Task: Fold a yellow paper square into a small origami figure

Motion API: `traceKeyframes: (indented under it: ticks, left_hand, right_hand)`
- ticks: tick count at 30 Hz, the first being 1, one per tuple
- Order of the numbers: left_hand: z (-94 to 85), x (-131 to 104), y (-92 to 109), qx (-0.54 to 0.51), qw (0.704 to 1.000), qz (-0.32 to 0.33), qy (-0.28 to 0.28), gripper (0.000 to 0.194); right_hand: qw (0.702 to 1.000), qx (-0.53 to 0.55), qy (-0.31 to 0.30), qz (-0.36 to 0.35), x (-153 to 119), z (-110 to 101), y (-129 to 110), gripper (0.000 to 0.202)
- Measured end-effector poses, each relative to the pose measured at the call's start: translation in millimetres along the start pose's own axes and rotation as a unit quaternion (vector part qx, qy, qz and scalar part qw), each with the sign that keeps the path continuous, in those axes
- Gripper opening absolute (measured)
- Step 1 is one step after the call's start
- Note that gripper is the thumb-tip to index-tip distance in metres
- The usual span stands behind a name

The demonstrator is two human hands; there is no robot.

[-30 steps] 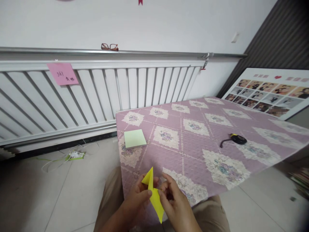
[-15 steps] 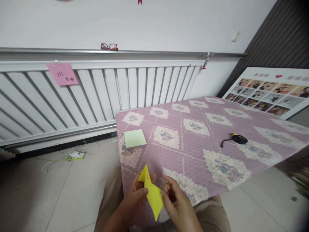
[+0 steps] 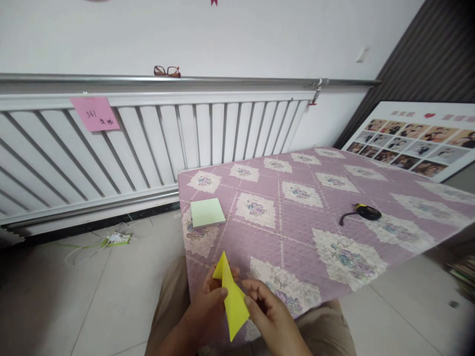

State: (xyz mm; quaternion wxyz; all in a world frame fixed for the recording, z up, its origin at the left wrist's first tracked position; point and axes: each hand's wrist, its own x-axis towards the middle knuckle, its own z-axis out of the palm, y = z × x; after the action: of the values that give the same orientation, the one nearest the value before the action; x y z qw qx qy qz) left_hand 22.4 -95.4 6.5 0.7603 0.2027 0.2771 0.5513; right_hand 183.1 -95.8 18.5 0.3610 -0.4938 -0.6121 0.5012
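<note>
A folded sheet of yellow paper (image 3: 233,304), pointed at its top and bottom, is held over the near edge of the table. My left hand (image 3: 211,301) is closed on its left side, with the thumb on the front and the other fingers partly hidden behind. At the paper's right corner, my right hand (image 3: 265,306) pinches the edge between thumb and curled fingers. Beyond my hands lies a pad of pale green sticky notes (image 3: 208,212), on the table's left side.
A purple floral cloth covers the table (image 3: 256,237). A black and yellow tape measure (image 3: 367,212) lies to the right. A framed photo board (image 3: 415,133) leans at the back right. Behind stands a white radiator (image 3: 218,131) with glasses (image 3: 166,71) on its pipe. A power strip (image 3: 118,239) rests on the floor.
The paper's lower point has swung slightly to the left, and my right hand has shifted a little left with its corner. My left hand keeps its hold.
</note>
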Motion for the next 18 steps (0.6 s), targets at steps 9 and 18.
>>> traceKeyframes:
  ticks: [9, 18]
  left_hand:
    - [4.8, -3, 1, 0.033, 0.999, -0.035, -0.012, 0.04]
    - [20.3, -18, 20, 0.137, 0.988, -0.049, -0.056, 0.042]
  right_hand:
    - [0.998, -0.004, -0.063, -0.03, -2, -4, -11, 0.02]
    - [0.986, -0.123, 0.043, -0.106, 2, 2, -8, 0.019]
